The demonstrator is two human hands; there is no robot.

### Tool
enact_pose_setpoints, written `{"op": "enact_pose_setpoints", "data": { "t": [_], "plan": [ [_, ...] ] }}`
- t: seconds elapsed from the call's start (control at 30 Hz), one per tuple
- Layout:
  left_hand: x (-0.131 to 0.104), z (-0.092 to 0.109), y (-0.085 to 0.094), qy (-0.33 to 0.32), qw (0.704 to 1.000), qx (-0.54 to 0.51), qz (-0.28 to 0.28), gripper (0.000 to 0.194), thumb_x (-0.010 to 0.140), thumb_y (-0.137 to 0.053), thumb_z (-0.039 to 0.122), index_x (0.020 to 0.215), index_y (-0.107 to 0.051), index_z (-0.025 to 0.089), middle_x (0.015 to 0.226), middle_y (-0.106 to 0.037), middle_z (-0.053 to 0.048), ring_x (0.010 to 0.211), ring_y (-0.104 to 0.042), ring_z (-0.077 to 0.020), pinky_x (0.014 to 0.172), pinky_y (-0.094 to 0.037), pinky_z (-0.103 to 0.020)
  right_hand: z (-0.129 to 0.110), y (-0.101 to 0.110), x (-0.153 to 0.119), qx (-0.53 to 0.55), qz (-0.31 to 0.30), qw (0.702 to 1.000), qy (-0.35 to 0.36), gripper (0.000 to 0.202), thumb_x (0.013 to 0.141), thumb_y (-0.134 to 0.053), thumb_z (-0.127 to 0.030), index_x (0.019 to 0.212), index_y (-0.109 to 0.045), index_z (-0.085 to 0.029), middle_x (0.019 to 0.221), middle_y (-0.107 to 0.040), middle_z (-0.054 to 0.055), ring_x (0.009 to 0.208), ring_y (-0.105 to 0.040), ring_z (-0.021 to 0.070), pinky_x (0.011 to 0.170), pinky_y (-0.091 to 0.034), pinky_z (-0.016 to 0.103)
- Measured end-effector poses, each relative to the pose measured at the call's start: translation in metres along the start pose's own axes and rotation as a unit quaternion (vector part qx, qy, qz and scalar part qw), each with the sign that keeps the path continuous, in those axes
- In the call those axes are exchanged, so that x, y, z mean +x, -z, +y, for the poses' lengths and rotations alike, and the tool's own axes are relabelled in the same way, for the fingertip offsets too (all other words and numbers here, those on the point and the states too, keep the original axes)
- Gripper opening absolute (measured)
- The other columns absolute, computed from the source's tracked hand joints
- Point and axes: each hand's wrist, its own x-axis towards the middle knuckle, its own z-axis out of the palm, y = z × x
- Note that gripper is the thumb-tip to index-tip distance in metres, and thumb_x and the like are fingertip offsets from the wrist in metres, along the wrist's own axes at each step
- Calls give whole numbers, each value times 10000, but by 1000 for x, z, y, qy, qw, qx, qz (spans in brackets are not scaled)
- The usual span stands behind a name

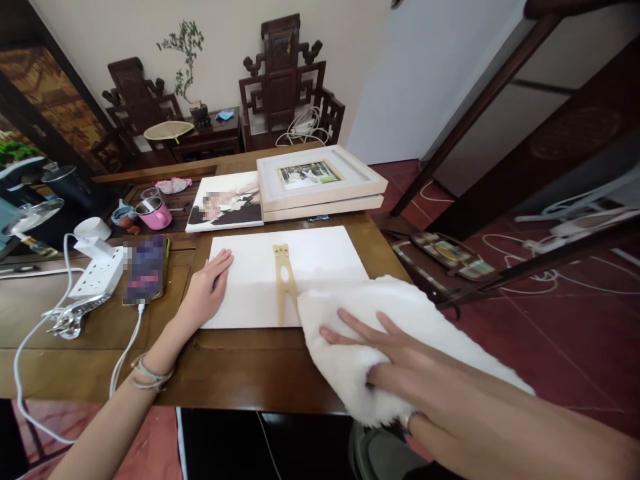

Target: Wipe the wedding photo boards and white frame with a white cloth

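A white rectangular panel (250,273) lies flat on the wooden table, with a yellowish A-shaped piece (284,280) on its middle that looks like a fold-out stand. My left hand (207,283) rests on the panel's left edge, fingers stretched out and holding nothing. Over the panel's right front corner, my right hand (375,337) presses a fluffy white cloth (425,313) down. Its fingers are spread on top and the thumb is tucked into a fold. The cloth hides that corner and drapes past the table's right edge.
Behind the panel are a photo print (225,200) and stacked pale frames (320,183). To the left lie a phone (146,270) on a cable, a power strip (97,273) and a pink mug (154,213). A dark wooden rack (480,133) stands right of the table.
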Motion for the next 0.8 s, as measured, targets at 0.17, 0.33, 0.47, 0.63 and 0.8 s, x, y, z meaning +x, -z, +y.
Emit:
{"op": "enact_pose_setpoints", "data": {
  "t": [0.17,0.33,0.47,0.63,0.8],
  "plan": [
    [0,0,1,-1,1000,7,-10,402,919,-384,238,1236,-602,120,1375,-525,-136,1326,-434,-231,1137,-297,-450,27,19,27,-10,36,999,2,399,596,-417,-52,903,-638,-180,1485,-387,69,1397,-219,338,1091,-278,571],
    [0,1,2,2,1000,8,-13,404,920,-379,243,1243,-597,133,1376,-527,-123,1329,-431,-225,1138,-297,-441,65,56,91,-66,131,989,-18,278,659,-405,-59,806,-611,-175,914,-687,106,948,-629,311,826,-485,448],
    [0,3,3,6,1000,5,-21,410,925,-370,246,1257,-585,139,1391,-512,-121,1343,-412,-220,1143,-283,-443,64,67,117,-93,159,983,-8,298,705,-371,-30,853,-600,-152,903,-670,139,1085,-574,331,867,-452,444],
    [-1,4,5,14,999,4,-44,444,933,-392,322,1322,-521,151,1440,-455,-126,1380,-353,-236,1152,-232,-490,42,45,80,-72,88,994,-11,370,683,-405,-29,972,-606,-145,1353,-510,182,1387,-240,360,1045,-312,573],
    [-3,4,4,20,997,21,-78,521,954,-334,369,1404,-405,117,1512,-335,-142,1429,-241,-232,1169,-162,-485,24,29,21,-7,-9,1000,20,390,642,-419,-34,911,-608,-243,1444,-447,42,1398,-232,312,1073,-327,525]
  ]
}}
